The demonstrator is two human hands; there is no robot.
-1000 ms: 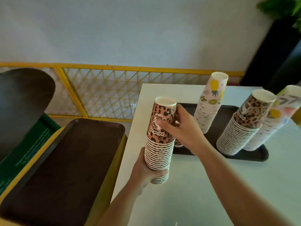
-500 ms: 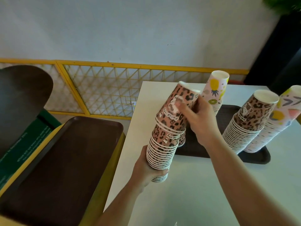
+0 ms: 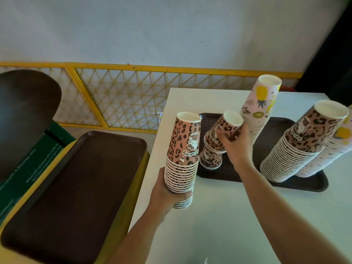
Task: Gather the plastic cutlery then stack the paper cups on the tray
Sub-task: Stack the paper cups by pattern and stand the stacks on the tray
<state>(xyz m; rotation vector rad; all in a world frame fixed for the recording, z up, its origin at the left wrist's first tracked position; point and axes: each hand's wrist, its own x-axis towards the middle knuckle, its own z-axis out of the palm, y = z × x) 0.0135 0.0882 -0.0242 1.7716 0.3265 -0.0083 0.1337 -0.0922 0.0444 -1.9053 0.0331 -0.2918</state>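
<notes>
A person's left hand (image 3: 167, 195) is gripping the lower part of an upside-down stack of leopard-print cups (image 3: 182, 159), holding it over the white table (image 3: 238, 216) beside the brown tray (image 3: 270, 130). The right hand (image 3: 235, 143) is curling around a few tilted leopard cups (image 3: 223, 133), resting them on a short stack (image 3: 210, 159) on the tray. Three taller stacks are standing on the tray: a pineapple-print stack (image 3: 259, 107), a leopard stack (image 3: 299, 145) and another at the right edge.
</notes>
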